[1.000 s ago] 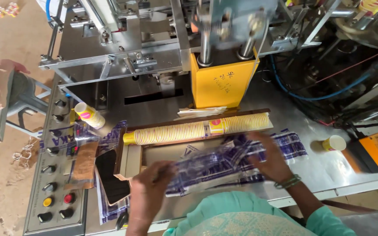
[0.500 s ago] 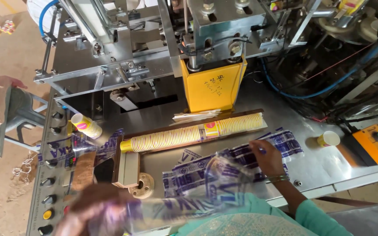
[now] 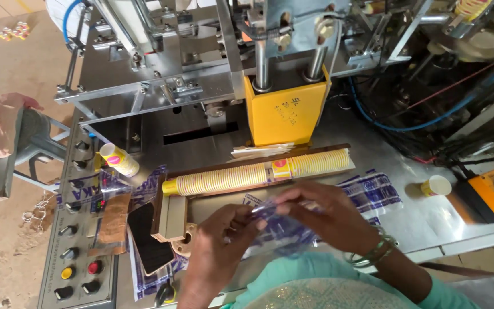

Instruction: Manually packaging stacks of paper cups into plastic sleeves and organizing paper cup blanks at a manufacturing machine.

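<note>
Both hands are now brought together on a clear printed bag [image 3: 270, 210]. It is pinched by the left hand [image 3: 221, 243] and right hand [image 3: 327, 214]. Just beyond them, a wooden tray [image 3: 172, 220] holds a stacked row of paper cups [image 3: 258, 174].

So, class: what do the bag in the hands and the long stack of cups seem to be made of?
Bag: seemingly thin clear plastic film, glossy, with blue print; it crinkles between the left hand and right hand. Stack of cups: probably paper, matte yellow with fine nested rims.

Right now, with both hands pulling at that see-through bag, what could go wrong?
1. The left hand and right hand pinch the thin clear printed bag; it might tear.
2. The long row of paper cups lies just beyond the hands; a bump could perhaps roll it out of its wooden tray.
3. The dark phone rests near the table edge and might slide off.
</note>
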